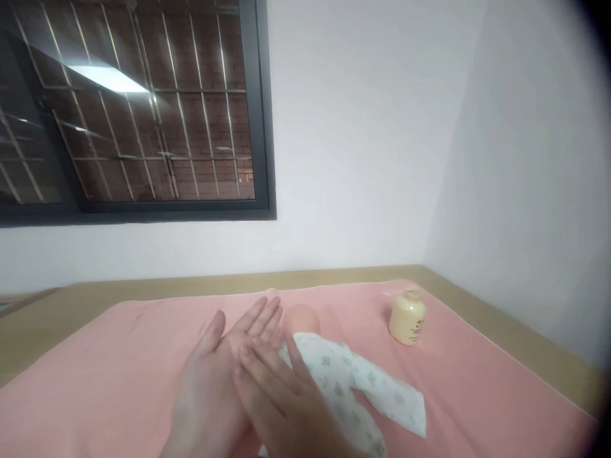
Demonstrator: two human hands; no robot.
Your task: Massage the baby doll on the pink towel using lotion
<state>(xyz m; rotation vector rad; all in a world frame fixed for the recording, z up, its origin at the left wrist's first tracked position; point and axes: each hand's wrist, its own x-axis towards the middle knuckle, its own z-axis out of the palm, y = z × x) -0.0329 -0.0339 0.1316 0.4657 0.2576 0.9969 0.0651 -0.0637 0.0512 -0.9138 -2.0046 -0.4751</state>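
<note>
My left hand (pixel 212 375) is palm up at the lower middle, with its thumb spread and fingers stretched out. Across its palm lie the flat, extended fingers of my right hand (pixel 291 404), so the two hands touch. No object shows between them. Just behind and to the right of my hands, a doll (pixel 329 366) with a smooth, round, skin-toned head wears a white outfit with small grey-green prints. One sleeve stretches to the right. My right hand hides part of its body.
A pale yellow bottle (pixel 407 318) with dark print stands to the right of the doll. A pink cloth (pixel 119 362) covers most of a tan surface (pixel 191 284). White walls (pixel 363 140) meet at the back right corner, and a dark-framed barred window (pixel 266 127) is at upper left.
</note>
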